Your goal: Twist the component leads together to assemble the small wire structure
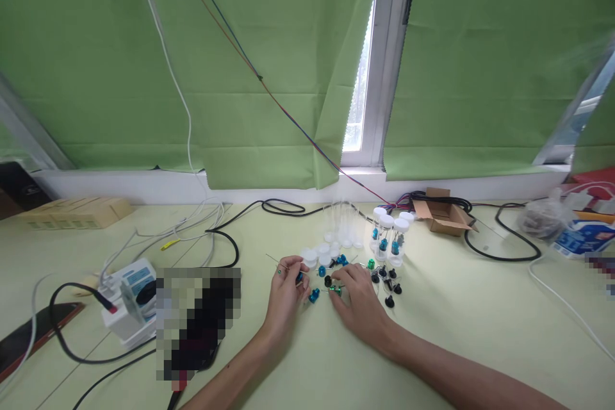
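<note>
My left hand (286, 288) is closed in a pinch on a small blue part (299, 277); a thin wire sticks out leftward past the fingers. My right hand (359, 291) rests low over the table, with thumb and fingertips closed around a small green part (336, 291). Just left of those fingertips is a small black part (328, 281). Between the hands lie more blue parts, one (314, 296) near the left fingers and another (321, 271) farther back. Black pieces (389, 301) with thin stems are scattered right of my right hand, near another green part (371, 264).
White caps (323, 250) and clear tubes (343, 224) stand behind the hands. Several white-capped tubes (394, 242) hold blue parts. An open cardboard box (444, 218) and black cables (504, 256) lie back right. A white power strip (127, 301) sits left, beside a blurred-out patch (199, 320).
</note>
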Tool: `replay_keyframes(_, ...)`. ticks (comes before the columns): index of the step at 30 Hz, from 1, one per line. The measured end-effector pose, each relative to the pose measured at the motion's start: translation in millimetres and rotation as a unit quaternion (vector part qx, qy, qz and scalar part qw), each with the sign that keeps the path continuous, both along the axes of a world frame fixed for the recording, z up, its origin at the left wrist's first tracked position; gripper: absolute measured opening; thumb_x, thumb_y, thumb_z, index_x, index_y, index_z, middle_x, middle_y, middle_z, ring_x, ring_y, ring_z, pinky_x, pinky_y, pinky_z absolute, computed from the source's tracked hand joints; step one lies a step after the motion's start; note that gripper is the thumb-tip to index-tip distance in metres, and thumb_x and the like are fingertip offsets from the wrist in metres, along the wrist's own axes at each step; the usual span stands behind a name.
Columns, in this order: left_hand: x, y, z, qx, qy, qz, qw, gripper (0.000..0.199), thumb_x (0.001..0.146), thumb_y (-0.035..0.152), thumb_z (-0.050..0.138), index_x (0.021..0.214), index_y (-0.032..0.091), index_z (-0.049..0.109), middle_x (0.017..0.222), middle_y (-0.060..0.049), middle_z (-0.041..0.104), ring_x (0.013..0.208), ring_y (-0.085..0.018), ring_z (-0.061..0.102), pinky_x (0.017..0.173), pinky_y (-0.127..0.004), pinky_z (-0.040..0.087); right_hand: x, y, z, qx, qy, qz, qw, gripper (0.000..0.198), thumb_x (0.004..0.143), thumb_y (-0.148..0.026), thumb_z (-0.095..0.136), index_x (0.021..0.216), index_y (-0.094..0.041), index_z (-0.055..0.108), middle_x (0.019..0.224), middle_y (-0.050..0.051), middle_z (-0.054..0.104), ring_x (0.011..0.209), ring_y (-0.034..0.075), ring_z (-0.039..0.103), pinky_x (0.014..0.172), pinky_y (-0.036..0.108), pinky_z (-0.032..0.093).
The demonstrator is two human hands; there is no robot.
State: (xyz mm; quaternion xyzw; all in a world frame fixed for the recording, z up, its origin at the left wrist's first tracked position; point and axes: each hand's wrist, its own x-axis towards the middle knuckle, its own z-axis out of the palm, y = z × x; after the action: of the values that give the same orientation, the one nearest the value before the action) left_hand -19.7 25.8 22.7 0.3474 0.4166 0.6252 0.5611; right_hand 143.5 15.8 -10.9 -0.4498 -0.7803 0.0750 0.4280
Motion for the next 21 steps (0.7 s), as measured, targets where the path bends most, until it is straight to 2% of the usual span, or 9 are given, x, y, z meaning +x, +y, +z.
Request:
replay_keyframes(5,1,1,-3.5,0.010,-0.011,0.002,1.000,0.024,0.075,0.027,0.066,0.094,0.023,0.052,0.076,0.005,0.058,0.053,-0.008,0.053,0.052,-0.024,0.043,1,8,2,0.010,-0.004,-0.014,1.000,0.017,0.091,-0.015,0.051,0.106,-0.021,0.057,0.103,0.009,0.061,0.098,0.026,0.053,0.087,0.041,0.039)
replay_keyframes(10,3,-3,-1.2,0.059,0.073,-0.033,0.995,0.024,0.082,0.039,0.063,0.094,0.021,0.051,0.067,0.004,0.059,0.054,-0.011,0.056,0.058,-0.028,0.046,6,22,-2,0.016,-0.054,-0.023,0.998,0.019,0.096,-0.018,0.044,0.107,-0.020,0.059,0.114,0.008,0.062,0.108,0.025,0.051,0.093,0.042,0.035)
replay_keyframes(16,5,-8,2.1,0.108,0.158,-0.067,0.979,0.023,0.085,0.042,0.060,0.085,0.020,0.052,0.063,0.002,0.062,0.051,-0.012,0.056,0.056,-0.027,0.046,7,24,-4,0.007,-0.122,-0.022,0.992,0.024,0.098,-0.020,0.042,0.117,-0.022,0.057,0.126,0.007,0.060,0.119,0.026,0.046,0.100,0.046,0.028)
replay_keyframes(21,4,-7,1.7,0.104,0.183,-0.052,0.976,0.024,0.084,0.042,0.062,0.084,0.019,0.054,0.065,0.002,0.059,0.051,-0.012,0.058,0.048,-0.024,0.045,6,23,-5,0.027,-0.139,-0.028,0.989,0.026,0.098,-0.019,0.043,0.119,-0.022,0.057,0.124,0.007,0.061,0.117,0.026,0.047,0.100,0.046,0.030)
